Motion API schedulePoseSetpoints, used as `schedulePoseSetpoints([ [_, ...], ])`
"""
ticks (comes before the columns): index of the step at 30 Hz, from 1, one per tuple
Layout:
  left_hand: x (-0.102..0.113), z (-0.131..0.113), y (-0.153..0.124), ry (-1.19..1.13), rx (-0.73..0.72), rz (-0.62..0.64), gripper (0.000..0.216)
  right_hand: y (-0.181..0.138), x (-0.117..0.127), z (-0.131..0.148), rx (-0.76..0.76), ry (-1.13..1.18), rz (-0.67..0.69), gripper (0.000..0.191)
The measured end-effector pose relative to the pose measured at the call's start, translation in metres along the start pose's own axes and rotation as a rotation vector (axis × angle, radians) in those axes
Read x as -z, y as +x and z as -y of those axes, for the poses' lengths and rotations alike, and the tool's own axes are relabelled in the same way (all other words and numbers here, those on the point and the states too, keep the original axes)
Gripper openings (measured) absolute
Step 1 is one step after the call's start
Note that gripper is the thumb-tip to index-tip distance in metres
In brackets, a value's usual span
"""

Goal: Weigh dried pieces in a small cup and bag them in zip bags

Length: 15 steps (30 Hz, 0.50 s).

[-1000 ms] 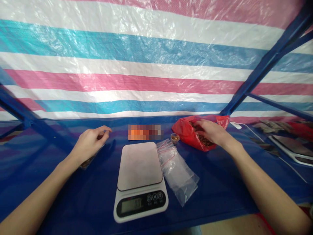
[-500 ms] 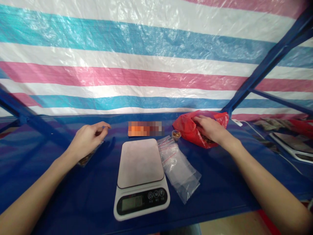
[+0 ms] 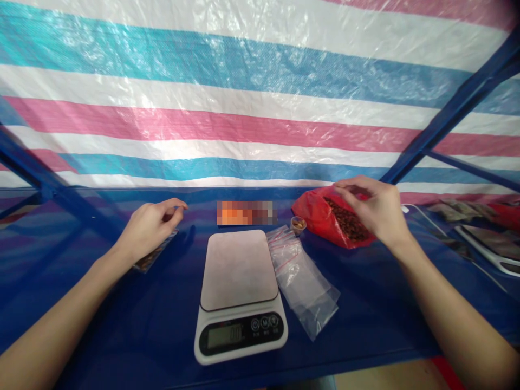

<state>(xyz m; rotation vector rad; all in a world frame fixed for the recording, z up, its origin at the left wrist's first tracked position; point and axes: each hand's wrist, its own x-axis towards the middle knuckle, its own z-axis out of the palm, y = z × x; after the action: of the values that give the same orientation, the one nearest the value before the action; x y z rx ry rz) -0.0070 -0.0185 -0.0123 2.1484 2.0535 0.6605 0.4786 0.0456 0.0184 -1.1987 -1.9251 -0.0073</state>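
Observation:
My left hand [image 3: 152, 227] hovers or rests at the left of the table, fingers loosely curled with a gap between thumb and forefinger; nothing shows in it. Partly under it lies a small clear bag [image 3: 149, 260] with brown contents. At the right, my right hand [image 3: 376, 208] has thumb and fingers pinched at the upper rim of a red plastic bag [image 3: 314, 216]. Many small reddish-brown dried pieces [image 3: 349, 219] fill the bag's open mouth. A white kitchen scale [image 3: 239, 271] stands between my hands, its display seeming to read zero.
Clear zip bags [image 3: 304, 287] lie fanned beside the scale. A small clear cup [image 3: 298, 226] with tan pieces stands near the red bag. Behind the scale is a blurred-out orange item [image 3: 246, 213]. Another scale [image 3: 491, 249] sits far right. A striped sheet [image 3: 244, 124] backs the blue table.
My right hand has come up out of the red bag's contents to its rim, uncovering the brown pieces. My left hand is nearly still. The whole view has shifted slightly.

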Motion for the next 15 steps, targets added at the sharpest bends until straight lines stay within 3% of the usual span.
schedulePoseSetpoints([
  [3, 0.0, 0.001, 0.0, -0.008, -0.001, -0.004, 0.047, -0.012, -0.014, 0.036, 0.078, 0.134, 0.01, 0.015],
  [6, -0.001, 0.0, 0.0, -0.01, 0.004, -0.002, 0.046, -0.023, -0.032, 0.055, 0.209, 0.214, 0.134, 0.014],
  [9, -0.002, -0.002, 0.0, -0.01, 0.012, 0.016, 0.047, -0.029, -0.044, 0.055, 0.261, 0.256, 0.203, 0.014],
  [15, -0.003, -0.003, 0.0, -0.016, 0.004, 0.029, 0.047, -0.029, -0.049, 0.044, 0.238, 0.261, 0.214, 0.011],
])
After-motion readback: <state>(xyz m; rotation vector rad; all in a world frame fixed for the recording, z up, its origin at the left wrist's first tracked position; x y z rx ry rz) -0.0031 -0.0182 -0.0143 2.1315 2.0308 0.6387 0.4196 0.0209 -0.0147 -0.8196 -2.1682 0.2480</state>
